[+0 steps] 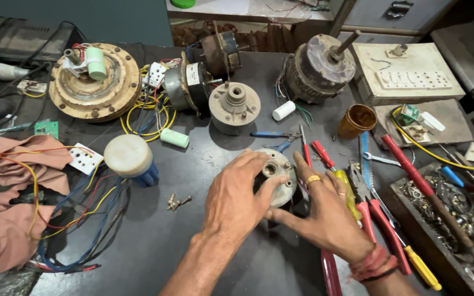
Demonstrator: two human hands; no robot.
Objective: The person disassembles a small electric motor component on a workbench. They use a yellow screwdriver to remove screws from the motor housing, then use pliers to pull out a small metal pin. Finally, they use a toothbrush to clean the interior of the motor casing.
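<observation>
Two bare hands work over a dark workbench (154, 241) crowded with fan-motor parts. Largest on it is a round, rust-stained motor disc (95, 82) at the far left, with a pale green capacitor (96, 63) lying on top. A grey motor with a shaft (320, 67) stands at the far right of centre, and between them sit a dark motor body (188, 85) and a grey flanged end cover (234, 105). A pinkish cloth (6, 203) is bunched at the left edge, with red, blue and yellow wires (83, 219) trailing from it.

Near the middle of the bench lies the small round motor end cover (281, 174), grey metal with a central bearing hole. The left hand (235, 198) lies over its left side, fingers spread and curved, thumb touching the rim. The right hand (329, 211), a yellow ring on one finger, rests flat just beside it, its thumb reaching in under the cover's near edge.

Right of the hands lie red-handled pliers (382, 227) and a red-handled screwdriver (321, 154). An orange-brown cup (356, 120) stands beyond them. Smallest, a few loose screws (176, 202) lie left of the left hand.
</observation>
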